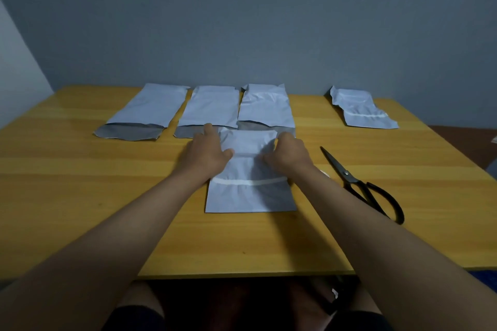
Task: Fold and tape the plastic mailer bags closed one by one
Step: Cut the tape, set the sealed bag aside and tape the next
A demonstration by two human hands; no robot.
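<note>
A white plastic mailer bag (248, 193) lies flat in the middle of the wooden table (107, 196), with a strip of white tape across its lower part. My left hand (208, 150) holds its far left edge, thumb on top of the plastic. At the far right edge, my right hand (289, 153) pinches the crumpled plastic. Three more mailers lie in a row behind: left (146, 110), middle (209, 110) and right (265, 107), their grey open flaps facing me.
Black scissors (360, 183) lie right of the bag, handles toward me. A taped, folded mailer (360, 107) sits at the table's far right. A blue-grey wall stands just behind the table. My knees show below the near table edge.
</note>
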